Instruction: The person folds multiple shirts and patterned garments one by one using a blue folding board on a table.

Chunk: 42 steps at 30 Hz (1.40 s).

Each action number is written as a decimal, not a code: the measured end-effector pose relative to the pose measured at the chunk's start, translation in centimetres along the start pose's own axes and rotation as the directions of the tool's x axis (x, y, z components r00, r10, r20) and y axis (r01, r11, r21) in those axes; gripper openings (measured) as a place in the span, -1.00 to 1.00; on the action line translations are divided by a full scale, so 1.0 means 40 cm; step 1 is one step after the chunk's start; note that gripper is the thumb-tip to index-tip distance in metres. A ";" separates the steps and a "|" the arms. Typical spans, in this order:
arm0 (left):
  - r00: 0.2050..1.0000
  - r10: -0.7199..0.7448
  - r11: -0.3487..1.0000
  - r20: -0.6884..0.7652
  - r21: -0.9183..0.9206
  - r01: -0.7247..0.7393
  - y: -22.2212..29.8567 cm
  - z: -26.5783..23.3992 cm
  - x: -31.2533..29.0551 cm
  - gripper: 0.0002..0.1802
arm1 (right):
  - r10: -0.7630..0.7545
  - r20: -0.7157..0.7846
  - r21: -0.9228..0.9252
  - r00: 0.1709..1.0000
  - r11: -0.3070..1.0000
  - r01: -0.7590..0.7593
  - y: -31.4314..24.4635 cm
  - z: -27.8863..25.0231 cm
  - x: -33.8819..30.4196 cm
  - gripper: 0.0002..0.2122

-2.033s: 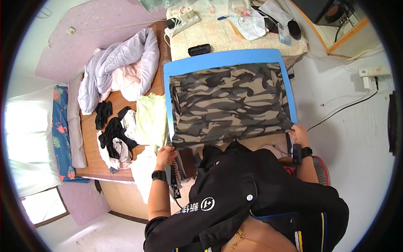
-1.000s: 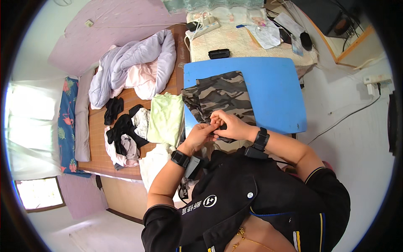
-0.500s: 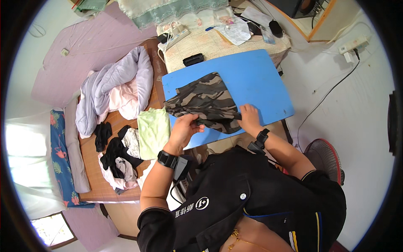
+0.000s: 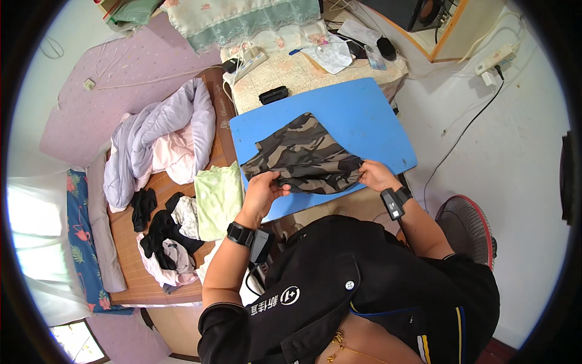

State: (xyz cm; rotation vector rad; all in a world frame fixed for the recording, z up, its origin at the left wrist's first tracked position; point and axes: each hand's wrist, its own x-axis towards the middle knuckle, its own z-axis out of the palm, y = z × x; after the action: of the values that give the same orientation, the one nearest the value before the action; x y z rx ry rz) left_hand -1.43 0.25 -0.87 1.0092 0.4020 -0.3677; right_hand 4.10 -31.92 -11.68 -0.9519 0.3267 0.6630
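Note:
A camouflage garment [image 4: 306,145] in brown, black and grey, perhaps shorts, lies spread on a blue tabletop [image 4: 370,115]. Its near edge is pinched by my left hand [image 4: 262,193] at the left, thumb on top of the cloth. At the garment's right end, my right hand [image 4: 377,175] grips the dark hem between thumb and fingers. The near edge stretches between both hands, slightly raised and creased, over the table's front edge. A black device is strapped to each wrist.
A folded light green cloth [image 4: 219,200] lies left of the table on a bed mat [image 4: 124,242]. Beside it are a heap of dark and pale clothes [image 4: 165,239] and a lavender quilt [image 4: 151,130]. A black case [image 4: 273,95] sits behind the table; a fan [image 4: 465,227] stands right.
My right hand has moved right with the garment's end, drawing the near edge out wider and flatter. My left hand keeps its hold on the near left part. The whole view has shifted slightly.

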 end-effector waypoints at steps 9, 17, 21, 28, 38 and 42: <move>0.994 -0.056 0.990 0.091 -0.125 0.067 -0.028 0.020 0.013 -0.84 | 0.060 -0.076 -0.260 0.995 0.963 -0.077 0.072 -0.022 0.044 -0.97; 0.990 -0.085 0.988 0.110 -0.121 0.098 -0.035 0.031 0.025 -0.85 | -0.392 -0.032 -0.988 0.920 0.150 0.030 0.063 0.096 -0.021 -0.61; 0.985 -0.117 0.991 0.126 -0.056 0.125 -0.030 0.055 0.020 -0.82 | -0.307 -0.089 -0.984 0.947 -0.119 -0.131 0.053 0.209 -0.044 -0.42; 0.985 -0.101 0.993 0.137 -0.048 0.108 -0.024 0.062 0.017 -0.82 | -0.167 -0.097 -0.973 0.981 -0.191 -0.129 0.088 0.171 0.026 -0.58; 0.997 -0.054 0.996 0.061 -0.061 0.058 -0.026 -0.039 0.007 -0.81 | 0.050 -0.210 -0.879 0.976 0.427 -0.211 -0.046 0.036 -0.051 -0.85; 0.997 -0.073 0.997 0.038 -0.025 0.074 -0.018 -0.029 -0.012 -0.80 | 0.012 -0.209 -0.782 0.978 0.598 -0.175 -0.070 0.043 -0.096 -0.78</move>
State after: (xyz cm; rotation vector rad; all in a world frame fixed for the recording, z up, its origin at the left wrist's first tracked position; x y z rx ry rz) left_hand -2.37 0.98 -1.70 0.9621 0.4101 -0.4461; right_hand 2.97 -33.05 -6.90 -1.8969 0.2331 0.8408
